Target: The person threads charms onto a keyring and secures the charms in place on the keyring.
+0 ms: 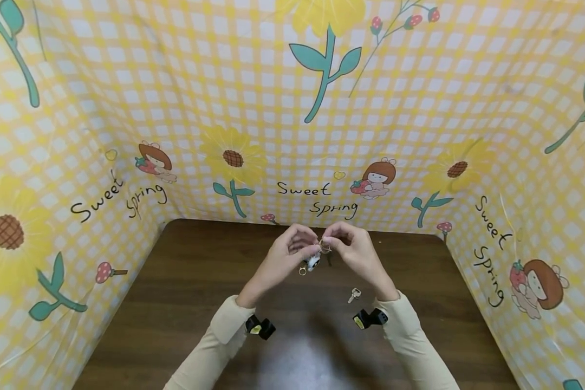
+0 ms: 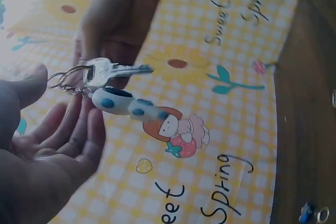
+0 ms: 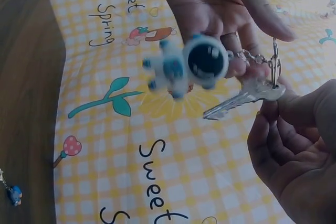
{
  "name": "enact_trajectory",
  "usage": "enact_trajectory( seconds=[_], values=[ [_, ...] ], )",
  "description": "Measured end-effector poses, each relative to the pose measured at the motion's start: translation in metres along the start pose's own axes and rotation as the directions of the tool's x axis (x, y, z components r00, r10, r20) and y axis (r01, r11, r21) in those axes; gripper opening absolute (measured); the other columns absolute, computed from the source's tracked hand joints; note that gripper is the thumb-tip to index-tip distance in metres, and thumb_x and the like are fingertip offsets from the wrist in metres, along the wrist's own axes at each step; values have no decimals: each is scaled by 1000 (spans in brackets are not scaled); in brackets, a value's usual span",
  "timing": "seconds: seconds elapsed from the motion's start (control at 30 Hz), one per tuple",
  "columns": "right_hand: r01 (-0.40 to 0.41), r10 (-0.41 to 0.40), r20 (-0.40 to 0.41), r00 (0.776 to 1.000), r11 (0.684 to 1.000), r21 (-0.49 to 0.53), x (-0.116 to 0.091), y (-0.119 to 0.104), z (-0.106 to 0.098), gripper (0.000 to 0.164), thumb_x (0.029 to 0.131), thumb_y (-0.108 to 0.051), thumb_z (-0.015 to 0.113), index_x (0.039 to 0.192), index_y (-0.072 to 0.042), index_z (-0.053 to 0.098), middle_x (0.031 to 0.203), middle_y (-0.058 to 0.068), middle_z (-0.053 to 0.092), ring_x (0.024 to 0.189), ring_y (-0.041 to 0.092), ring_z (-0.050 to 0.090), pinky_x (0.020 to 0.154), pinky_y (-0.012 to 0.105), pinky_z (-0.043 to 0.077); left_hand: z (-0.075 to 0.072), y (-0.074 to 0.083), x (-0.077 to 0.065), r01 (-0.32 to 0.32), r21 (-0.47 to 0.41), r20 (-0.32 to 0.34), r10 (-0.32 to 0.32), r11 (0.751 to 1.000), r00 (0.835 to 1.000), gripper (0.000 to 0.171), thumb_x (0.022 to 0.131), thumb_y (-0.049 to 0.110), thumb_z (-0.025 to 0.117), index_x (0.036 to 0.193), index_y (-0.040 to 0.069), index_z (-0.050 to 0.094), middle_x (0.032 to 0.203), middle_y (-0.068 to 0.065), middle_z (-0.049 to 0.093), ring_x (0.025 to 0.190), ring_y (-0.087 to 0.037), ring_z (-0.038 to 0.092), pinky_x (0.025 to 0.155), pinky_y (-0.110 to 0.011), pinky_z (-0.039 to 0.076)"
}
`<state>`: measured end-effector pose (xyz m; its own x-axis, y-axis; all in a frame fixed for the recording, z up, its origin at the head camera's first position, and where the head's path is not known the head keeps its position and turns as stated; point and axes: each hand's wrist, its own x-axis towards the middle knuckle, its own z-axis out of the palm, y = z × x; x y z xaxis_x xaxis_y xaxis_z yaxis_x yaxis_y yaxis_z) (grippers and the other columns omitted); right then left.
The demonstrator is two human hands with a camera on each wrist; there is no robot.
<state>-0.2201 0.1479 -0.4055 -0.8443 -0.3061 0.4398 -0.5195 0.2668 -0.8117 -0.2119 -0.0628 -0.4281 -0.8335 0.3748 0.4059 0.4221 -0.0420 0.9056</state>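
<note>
In the head view my left hand and right hand meet near the table's far edge, holding a keychain between them. A white-and-blue astronaut charm with a dark visor hangs by a short chain from the metal key ring. The left thumb and fingers pinch that ring. A silver key is threaded on it, its blade pointing down toward the table. Fingertips of the right hand grip the key's head close to the ring, as the right wrist view shows.
On the brown wooden table lie a loose key, near the right wrist, and a small ring below the hands. Beside that ring is a small blue charm. Yellow checked cloth walls the table at the back and sides.
</note>
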Motion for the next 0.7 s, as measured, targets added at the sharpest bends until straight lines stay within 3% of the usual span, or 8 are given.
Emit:
enact_trajectory(
  seconds=[0.07,0.17,0.37,0.5,0.7],
  values=[
    [3,-3,3,1000,1000,5,0,0,0,5,100,2,70,97,-1,72,86,8,72,71,21,63,62,24,48,-3,2,2,40,-6,25,-39,999,999,20,104,4,67,123,0,61,110,-13,72,100,-19,69,91,-31,57],
    [8,-8,-7,1000,1000,-11,0,0,0,4,100,1,71,96,-2,72,87,7,72,72,17,62,63,23,47,-6,3,4,40,-21,39,-39,999,998,17,103,1,68,119,-2,63,103,-11,70,94,-20,69,86,-30,56],
    [14,-14,-32,999,1000,-13,0,2,0,3,99,2,72,97,0,72,88,9,73,74,11,64,65,23,49,-5,5,4,24,-37,6,-24,999,1000,12,99,-3,71,109,-4,65,97,-9,70,88,-20,71,80,-28,59],
    [3,-3,-49,999,1000,-7,0,3,0,2,100,2,71,98,0,71,88,9,72,74,17,63,65,22,48,-3,4,3,35,-4,-16,-35,999,999,13,98,-2,74,109,-2,67,94,-9,70,85,-19,69,78,-29,59],
    [-9,9,-30,1000,1000,11,0,1,-1,5,100,2,70,97,-1,71,86,10,72,73,16,64,65,23,50,-1,2,2,39,-21,-72,-41,999,997,7,97,-1,75,101,-4,71,93,-14,75,86,-36,74,77,-30,62]
  ],
)
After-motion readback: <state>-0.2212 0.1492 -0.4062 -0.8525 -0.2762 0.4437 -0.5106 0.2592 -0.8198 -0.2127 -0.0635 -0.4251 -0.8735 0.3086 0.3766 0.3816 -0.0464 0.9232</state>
